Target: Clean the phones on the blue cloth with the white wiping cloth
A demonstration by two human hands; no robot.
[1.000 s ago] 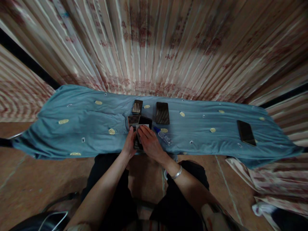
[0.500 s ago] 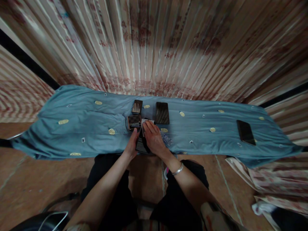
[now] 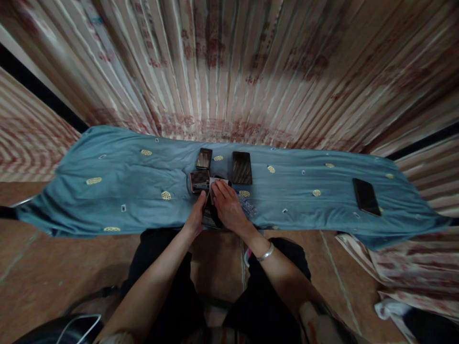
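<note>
My left hand (image 3: 196, 216) is closed on the edge of a dark, glossy, flat device (image 3: 211, 220), perhaps a phone, tilted near the front edge of the table. Fingers together, my right hand (image 3: 228, 205) presses a pale grey flat piece (image 3: 215, 181) against it; whether that is cloth or card I cannot tell. The right hand hides much of both. Just beyond my left thumb lies a checked, copper-edged square item (image 3: 199, 181). Behind it is a small dark phone (image 3: 204, 158). A larger black tablet (image 3: 242, 168) lies beyond my right hand.
Crumpled clear plastic (image 3: 248, 205) lies right of my right hand. Another dark phone-like device (image 3: 366, 197) is at the table's right end. A wrinkled blue patterned cloth (image 3: 122, 167) covers the long narrow table. Pleated curtains (image 3: 229, 71) hang behind it.
My right hand has shifted very slightly left on the pale piece, and the held device appears tilted a bit more. The other things lie as before.
</note>
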